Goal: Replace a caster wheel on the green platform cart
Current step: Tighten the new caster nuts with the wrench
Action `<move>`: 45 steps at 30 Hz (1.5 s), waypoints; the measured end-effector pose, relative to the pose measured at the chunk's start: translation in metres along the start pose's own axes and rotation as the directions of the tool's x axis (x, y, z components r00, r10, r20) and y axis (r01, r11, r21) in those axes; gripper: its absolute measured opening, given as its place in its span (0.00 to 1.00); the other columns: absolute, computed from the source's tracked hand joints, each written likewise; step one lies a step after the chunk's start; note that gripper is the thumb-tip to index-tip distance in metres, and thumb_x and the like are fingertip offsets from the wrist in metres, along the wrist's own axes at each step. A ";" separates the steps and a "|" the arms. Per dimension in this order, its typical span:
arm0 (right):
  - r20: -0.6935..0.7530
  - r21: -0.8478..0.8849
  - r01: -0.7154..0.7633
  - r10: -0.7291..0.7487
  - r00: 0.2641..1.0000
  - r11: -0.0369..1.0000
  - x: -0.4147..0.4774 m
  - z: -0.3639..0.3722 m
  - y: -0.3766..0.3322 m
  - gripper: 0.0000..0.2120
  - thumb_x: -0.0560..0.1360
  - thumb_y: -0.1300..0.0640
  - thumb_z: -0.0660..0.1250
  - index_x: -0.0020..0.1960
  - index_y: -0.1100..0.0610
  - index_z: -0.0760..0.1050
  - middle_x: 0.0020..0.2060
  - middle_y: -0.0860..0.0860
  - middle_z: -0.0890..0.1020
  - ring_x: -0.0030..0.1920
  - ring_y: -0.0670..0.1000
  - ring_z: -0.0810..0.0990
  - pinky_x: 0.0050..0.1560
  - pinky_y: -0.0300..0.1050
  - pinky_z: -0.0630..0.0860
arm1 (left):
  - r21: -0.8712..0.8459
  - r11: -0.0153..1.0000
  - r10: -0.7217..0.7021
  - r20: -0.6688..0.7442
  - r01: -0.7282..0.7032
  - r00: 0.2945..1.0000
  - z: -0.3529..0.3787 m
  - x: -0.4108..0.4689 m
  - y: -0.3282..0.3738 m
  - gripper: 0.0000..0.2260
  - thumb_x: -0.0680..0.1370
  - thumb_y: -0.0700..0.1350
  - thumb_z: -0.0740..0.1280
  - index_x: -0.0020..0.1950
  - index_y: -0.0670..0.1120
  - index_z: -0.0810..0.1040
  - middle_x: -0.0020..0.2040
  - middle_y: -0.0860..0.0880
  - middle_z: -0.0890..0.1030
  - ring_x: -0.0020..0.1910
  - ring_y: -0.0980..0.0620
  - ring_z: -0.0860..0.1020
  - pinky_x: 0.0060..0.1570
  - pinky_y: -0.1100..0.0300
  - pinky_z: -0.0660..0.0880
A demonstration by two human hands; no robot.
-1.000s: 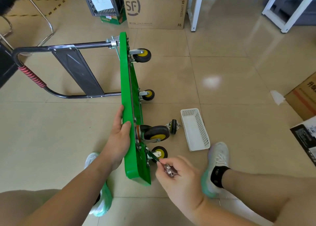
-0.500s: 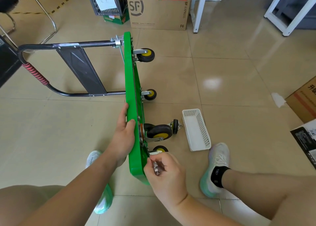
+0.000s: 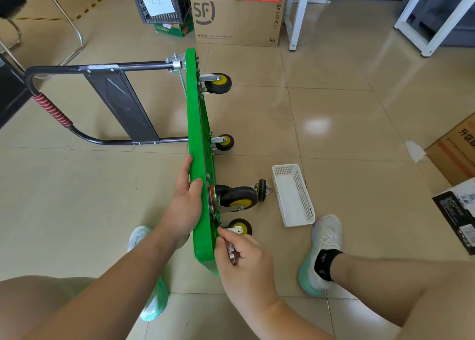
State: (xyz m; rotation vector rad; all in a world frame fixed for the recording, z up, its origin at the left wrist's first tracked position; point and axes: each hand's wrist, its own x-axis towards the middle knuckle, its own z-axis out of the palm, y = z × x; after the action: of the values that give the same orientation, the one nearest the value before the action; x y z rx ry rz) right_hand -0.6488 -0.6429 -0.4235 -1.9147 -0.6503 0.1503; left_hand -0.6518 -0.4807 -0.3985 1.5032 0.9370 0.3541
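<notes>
- Right hand (image 3: 244, 260) has swung in tight to the deck, fingers clenched round the wrench (image 3: 232, 255) at the near caster (image 3: 240, 226) mount.
- Left hand (image 3: 185, 206) grips the cart (image 3: 198, 134) edge, steadying it on its side on the floor, underside exposed.

We wear white sneakers, mint-green soles: laced right sneaker (image 3: 325, 239), left sneaker (image 3: 154, 301) half hidden. Black ankle sock (image 3: 324, 264), small pale logo. Our forearms, legs bare.
</notes>
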 end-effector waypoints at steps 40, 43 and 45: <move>0.818 0.052 -0.957 0.538 0.204 0.284 0.054 -0.057 -0.018 0.05 0.80 0.66 0.66 0.49 0.68 0.78 0.34 0.59 0.83 0.33 0.54 0.84 0.33 0.43 0.82 | -0.056 0.998 -0.005 0.026 0.006 1.000 -0.002 0.001 0.000 0.26 0.86 0.44 0.53 0.79 0.68 0.54 0.61 0.52 0.79 0.52 0.43 0.81 0.41 0.56 0.83; 0.813 -0.025 -0.930 0.548 0.195 0.367 0.039 -0.067 0.005 0.04 0.79 0.66 0.67 0.50 0.68 0.79 0.37 0.58 0.84 0.37 0.55 0.85 0.39 0.48 0.84 | -0.059 0.998 -0.015 0.036 0.017 0.999 -0.002 0.000 0.002 0.26 0.86 0.45 0.52 0.78 0.71 0.55 0.63 0.54 0.78 0.57 0.38 0.80 0.50 0.43 0.83; 0.786 -0.056 -0.906 0.578 0.220 0.421 0.033 -0.067 0.020 0.04 0.78 0.68 0.68 0.52 0.67 0.79 0.36 0.57 0.83 0.37 0.55 0.84 0.40 0.50 0.84 | -0.053 0.999 -0.012 0.035 0.014 0.999 -0.002 0.000 0.002 0.26 0.86 0.46 0.52 0.77 0.72 0.55 0.63 0.56 0.78 0.57 0.40 0.80 0.50 0.45 0.83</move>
State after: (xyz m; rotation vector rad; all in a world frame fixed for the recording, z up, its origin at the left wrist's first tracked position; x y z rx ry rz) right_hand -0.5876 -0.6863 -0.4061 -1.4921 0.0066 1.6766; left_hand -0.6528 -0.4792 -0.3956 1.4500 0.9031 0.3395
